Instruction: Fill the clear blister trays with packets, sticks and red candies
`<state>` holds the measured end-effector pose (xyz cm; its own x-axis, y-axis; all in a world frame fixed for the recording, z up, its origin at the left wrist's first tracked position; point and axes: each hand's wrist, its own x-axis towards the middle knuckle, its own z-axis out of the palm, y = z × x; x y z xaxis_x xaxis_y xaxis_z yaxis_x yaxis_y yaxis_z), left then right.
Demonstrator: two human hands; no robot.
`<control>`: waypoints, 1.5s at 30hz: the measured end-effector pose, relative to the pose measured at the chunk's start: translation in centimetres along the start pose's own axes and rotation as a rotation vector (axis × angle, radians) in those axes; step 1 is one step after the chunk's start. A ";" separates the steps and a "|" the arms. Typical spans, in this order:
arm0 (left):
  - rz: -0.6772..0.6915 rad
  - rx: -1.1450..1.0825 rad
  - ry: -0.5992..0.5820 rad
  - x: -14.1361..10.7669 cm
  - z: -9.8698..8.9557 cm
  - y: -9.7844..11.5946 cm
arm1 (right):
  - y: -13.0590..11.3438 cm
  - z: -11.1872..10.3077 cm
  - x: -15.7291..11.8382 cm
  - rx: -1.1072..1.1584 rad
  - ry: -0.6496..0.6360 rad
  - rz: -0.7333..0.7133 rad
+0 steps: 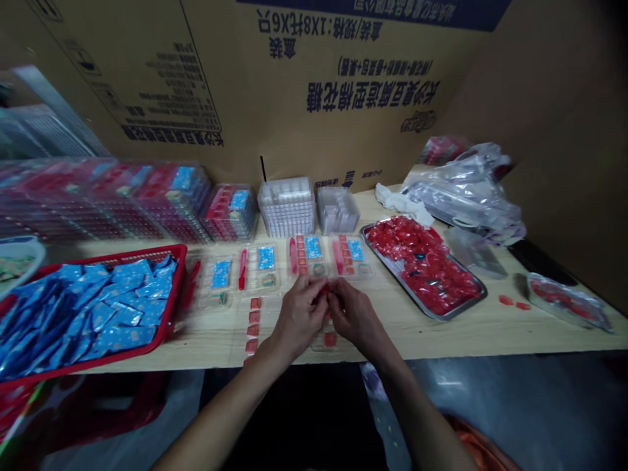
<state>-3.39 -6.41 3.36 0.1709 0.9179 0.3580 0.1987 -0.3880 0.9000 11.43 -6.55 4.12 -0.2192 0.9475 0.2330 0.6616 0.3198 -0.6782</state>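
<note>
My left hand (298,315) and my right hand (354,319) meet over the wooden table, their fingertips pinching a small red sachet (322,292) that is mostly hidden by the fingers. Under my hands lies a clear plastic tray (265,327) with a column of red squares in its pockets. Further clear trays (308,256) stand just beyond my fingers, holding blue packets, red squares and pink or red spoons. To the right, a metal tray (422,304) is heaped with red sachets. A red basket (171,252) of blue packets sits to the left.
Stacks of filled clear trays (171,203) line the back left, beside empty clear inserts (287,208). A large cardboard carton (318,85) stands behind the table. A plastic bag (466,196) and white cloth (402,204) lie back right. The table's front edge (441,350) runs below my wrists.
</note>
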 end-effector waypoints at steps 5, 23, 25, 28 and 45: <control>-0.033 0.000 0.025 0.0 0.2 0.1 | 0.1 -0.4 0.1 -0.113 -0.024 0.016; -0.619 -0.785 -0.066 0.6 0.0 0.2 | -0.2 -2.5 0.2 0.139 -0.263 -0.028; -0.628 -0.762 -0.087 0.5 -0.1 0.1 | 0.1 -2.6 0.1 0.125 -0.267 -0.019; -0.548 -0.569 -0.043 0.1 -1.2 -0.1 | 0.8 -2.8 -0.5 0.163 -0.197 0.050; 0.067 0.260 -0.442 -3.4 1.6 -3.1 | 3.1 0.2 -5.3 -0.146 -0.021 0.108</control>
<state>-3.08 -8.49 -1.03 0.5719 0.7895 0.2228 0.3968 -0.5040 0.7671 14.45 -10.62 0.63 -0.1551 0.9767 0.1482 0.7787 0.2132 -0.5901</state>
